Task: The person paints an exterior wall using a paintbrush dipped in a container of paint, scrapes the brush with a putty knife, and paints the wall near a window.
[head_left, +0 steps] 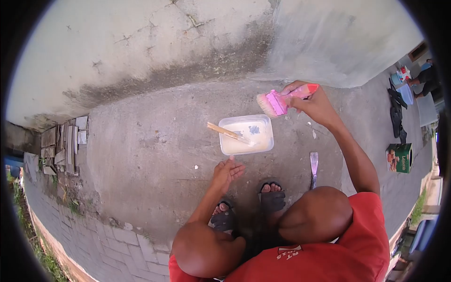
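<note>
My right hand (pixel 307 102) grips a wide paintbrush (pixel 278 103) with a pink handle, red at its end. Its pale bristles point left, just above the far right corner of a clear plastic tub (pixel 269 123). Whitish liquid covers the tub's bottom, and a wooden stick (pixel 229 132) with a white-coated end leans across its left rim. My left hand (pixel 227 174) is empty, fingers loosely apart, just below the tub's near edge. On the ground to the right lies a scraper (pixel 314 164) with its blade pointing away from me.
Ahead stands a stained, cracked wall (pixel 202 42). Stacked tiles (pixel 66 145) lie at the left. To the right are a green tin (pixel 399 158), dark sandals (pixel 396 113) and a blue basin (pixel 405 94), with another person (pixel 426 80) partly visible beside it.
</note>
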The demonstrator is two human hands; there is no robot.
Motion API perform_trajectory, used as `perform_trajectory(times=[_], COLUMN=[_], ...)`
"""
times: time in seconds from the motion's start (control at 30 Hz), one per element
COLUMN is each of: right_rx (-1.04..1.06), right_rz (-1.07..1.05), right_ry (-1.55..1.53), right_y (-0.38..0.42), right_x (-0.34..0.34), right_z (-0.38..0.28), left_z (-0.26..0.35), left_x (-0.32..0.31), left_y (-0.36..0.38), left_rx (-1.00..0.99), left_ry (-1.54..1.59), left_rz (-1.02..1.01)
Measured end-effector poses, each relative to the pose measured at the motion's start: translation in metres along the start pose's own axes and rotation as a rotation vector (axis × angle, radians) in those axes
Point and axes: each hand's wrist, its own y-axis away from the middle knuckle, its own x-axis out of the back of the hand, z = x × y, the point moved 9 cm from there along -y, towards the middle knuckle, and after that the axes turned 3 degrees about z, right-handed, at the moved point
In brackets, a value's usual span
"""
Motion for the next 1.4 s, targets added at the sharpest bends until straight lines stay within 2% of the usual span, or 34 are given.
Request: perform_trajectory(times=[0.1, 0.17, 0.27, 0.5, 0.57, 0.67, 0.7, 0.73, 0.77, 1.0, 1.07, 1.1, 1.17, 1.2, 1.27, 1.4], right_rx=[0.104, 0.283, 0.234, 0.284, 0.215, 0.136, 0.13, 0.217, 0.306, 0.384, 0.477, 0.475, 0.288, 0.282, 0.256, 0.222], right_rz=[-0.079, -0.085, -0.091, -0.184, -0.285, -0.385, -0.394, -0.391, -0.389, -0.366, -0.368, -0.375, -0.448, -0.451, -0.3, -0.373], right_ry=[0.038, 0.369, 0.42, 0.391, 0.203, 0.083, 0.083, 0.163, 0.243, 0.244, 0.304, 0.304, 0.306, 0.307, 0.195, 0.302], right_y=[0.014, 0.014, 0.006, -0.001, 0.003, 0.013, 0.013, 0.015, 0.019, 0.037, 0.047, 0.05, 0.057, 0.061, 0.065, 0.09], right_x=[-0.057, -0.086, -0.106, -0.101, -0.104, -0.124, -0.131, -0.139, -0.144, -0.128, -0.12, -0.111, -0.09, -0.077, -0.037, 0.009], right_z=[0.053, 0.069, 0.089, 0.064, 0.055, 0.043, 0.043, 0.038, 0.031, -0.046, -0.08, -0.097, -0.117, -0.134, -0.172, -0.248], left_z=[0.0, 0.005, 0.007, 0.031, 0.042, 0.054, 0.058, 0.062, 0.067, 0.117, 0.134, 0.142, 0.158, 0.167, 0.189, 0.226], left_x=[-0.001, -0.001, 0.003, 0.007, 0.0, -0.006, -0.006, -0.007, -0.009, -0.031, -0.045, -0.053, -0.069, -0.08, -0.109, -0.165], left_y=[-0.02, -0.031, -0.039, -0.028, -0.025, -0.018, -0.015, -0.011, -0.004, 0.066, 0.094, 0.107, 0.139, 0.155, 0.191, 0.264], left_rx=[-0.033, -0.085, -0.123, -0.131, -0.161, -0.153, -0.148, -0.138, -0.13, -0.161, -0.211, -0.208, -0.236, -0.23, -0.25, -0.274], left_ry=[0.105, 0.119, 0.107, 0.141, 0.163, 0.163, 0.169, 0.177, 0.186, 0.129, 0.143, 0.148, 0.244, 0.246, 0.254, 0.16], left_rz=[0.032, 0.062, 0.185, 0.318, 0.246, 0.147, 0.153, 0.132, 0.112, 0.108, 0.096, 0.1, 0.147, 0.148, 0.105, 0.135])
